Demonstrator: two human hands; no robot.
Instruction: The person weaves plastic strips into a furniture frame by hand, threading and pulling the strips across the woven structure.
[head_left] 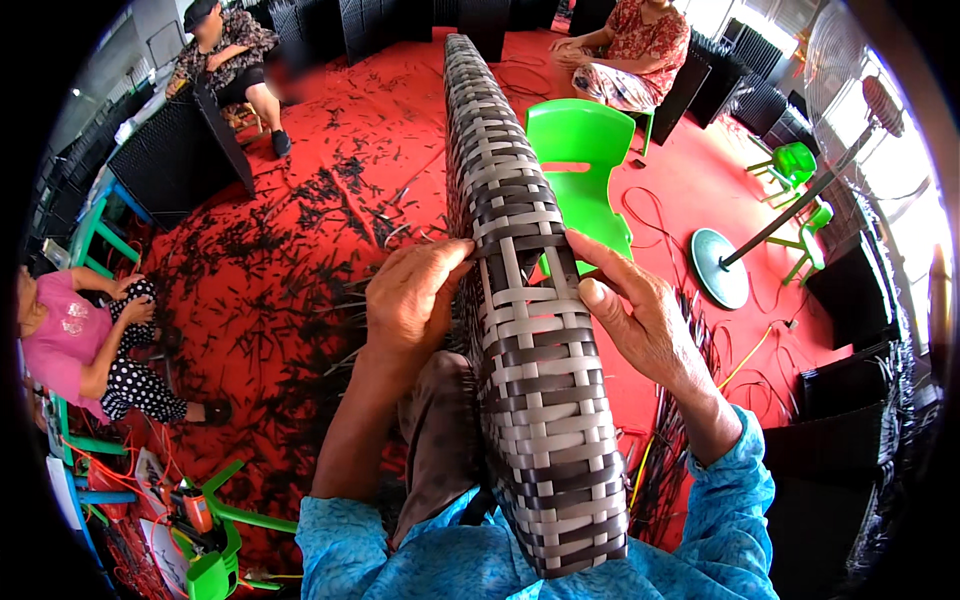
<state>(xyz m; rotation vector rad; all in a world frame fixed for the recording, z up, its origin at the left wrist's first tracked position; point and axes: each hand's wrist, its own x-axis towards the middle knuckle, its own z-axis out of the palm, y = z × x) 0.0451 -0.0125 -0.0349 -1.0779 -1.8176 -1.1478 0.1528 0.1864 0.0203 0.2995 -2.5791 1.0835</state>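
Observation:
A long panel woven from flat grey and dark brown strips (545, 400) stands on its edge, running from against my body out toward the room. My left hand (410, 300) is closed at its left side, fingers bent together and fingertips on the edge strips. On the opposite side my right hand (635, 310) grips the panel, its index finger reaching along the edge and its thumb bent. Between my hands a small gap in the weave shows dark inside. Whether a loose strip end is pinched in my fingers is hidden.
A green plastic chair (585, 150) stands just beyond the panel. Strip scraps (270, 240) litter the red floor (400, 110). At right stand a fan with a round base (718, 268) and small green chairs (793, 165). Three people sit around. An orange tool (195, 510) lies lower left.

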